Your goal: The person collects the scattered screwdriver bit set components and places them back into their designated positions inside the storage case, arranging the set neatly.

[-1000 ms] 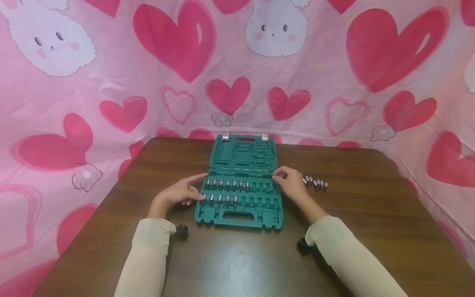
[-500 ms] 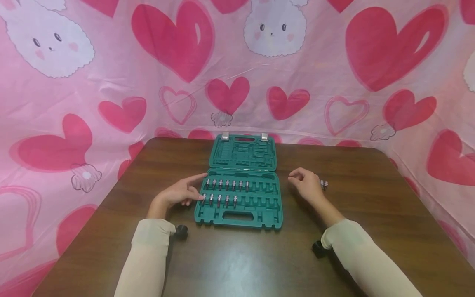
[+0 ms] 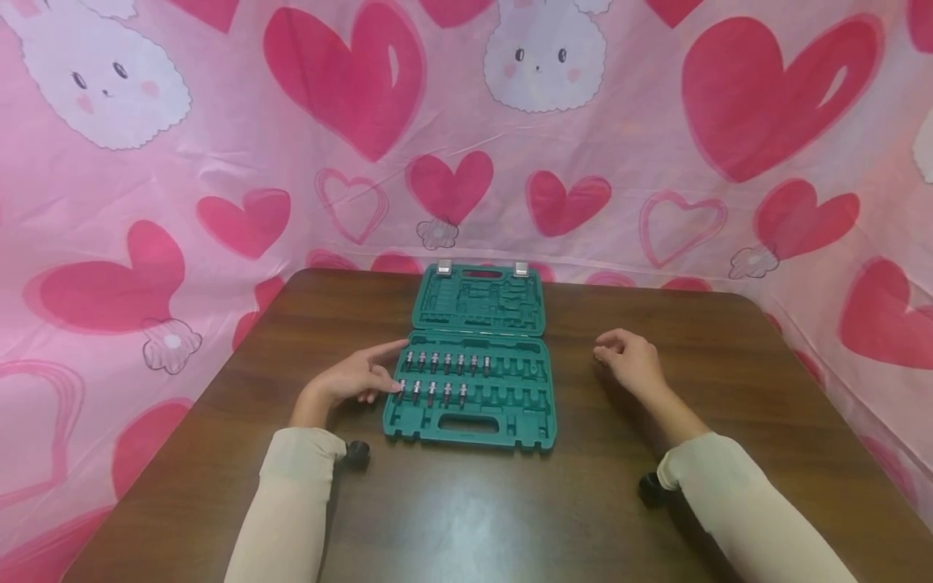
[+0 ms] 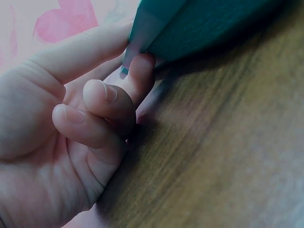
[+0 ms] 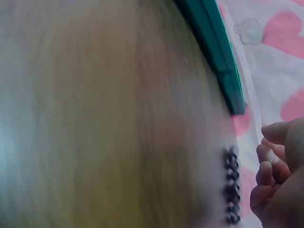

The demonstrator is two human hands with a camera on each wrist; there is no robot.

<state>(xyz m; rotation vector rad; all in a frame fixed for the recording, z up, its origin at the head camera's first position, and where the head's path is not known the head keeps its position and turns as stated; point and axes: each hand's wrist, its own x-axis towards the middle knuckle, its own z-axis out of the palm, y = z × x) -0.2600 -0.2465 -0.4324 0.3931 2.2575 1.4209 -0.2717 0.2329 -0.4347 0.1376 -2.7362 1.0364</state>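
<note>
Your left hand (image 3: 353, 379), thumb and index spread, touched the case (image 3: 414, 425) at its rim, likely to steady it; just right of that grip, silver bits (image 3: 448, 363) sat in two rows. Farther right, your loosely curled right hand (image 3: 631, 361) pinched nothing visible, near lined-up loose bits (image 5: 232, 188).

1. Socket case (image 3: 474, 379): solid green.
2. Bit sockets (image 3: 448, 363): shiny silver, dark lower ends.
3. Latches (image 3: 445, 267): silver.
4. Tabletop (image 3: 466, 518): brown, darker wood grain.
5. Sleeves (image 3: 291, 494): plain cream.
6. Backdrop cloth (image 3: 634, 121): pink, printed with red hearts (image 3: 346, 81) and white rabbit faces (image 3: 545, 81).
</note>
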